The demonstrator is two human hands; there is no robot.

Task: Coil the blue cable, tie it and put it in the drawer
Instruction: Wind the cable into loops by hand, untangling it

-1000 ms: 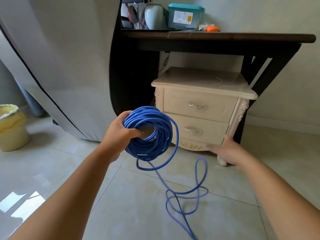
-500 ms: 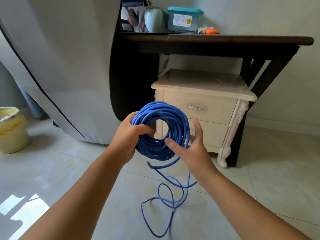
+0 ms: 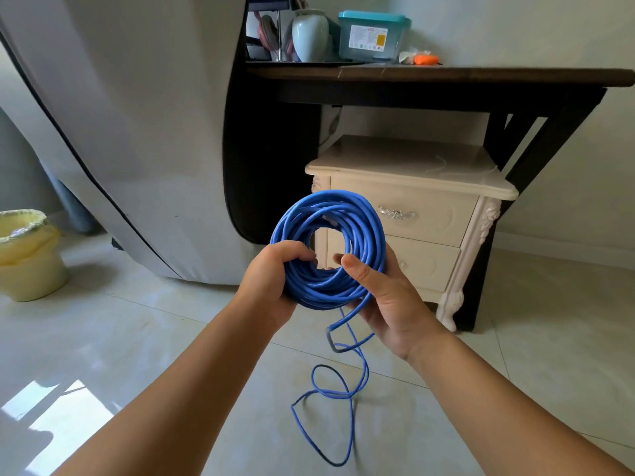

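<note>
- Between my two hands, held up in front of the bedside cabinet (image 3: 412, 166), is the cable (image 3: 343, 218), blue, wound into a thick round coil of many turns with an open centre.
- Left hand (image 3: 271, 280): closed around the lower left of the coil, with the thumb across the front and its tip at the edge of the centre hole. The grip looks firm.
- Right hand (image 3: 385, 300): grips the lower right of the coil, thumb pressed on the front face and fingers behind the turns, mostly hidden.
- Loose tail (image 3: 350, 407): one strand leaves the bottom of the coil by my right palm, hangs down and lies on the floor (image 3: 171, 338) in a few slack loops. This part is not coiled, and I see no tie on the bundle.
- Cabinet: cream, two drawers. Upper drawer (image 3: 439, 218) and lower drawer (image 3: 426, 266) are both closed, and the coil partly covers their left side from this view.
- Surroundings: the cabinet stands under a dark desk (image 3: 446, 77), which carries a pale vase (image 3: 309, 36) and a plastic box (image 3: 374, 36) with a teal lid.
- Far left, on the tiles: a yellow bin (image 3: 27, 262), well apart from the cable.
</note>
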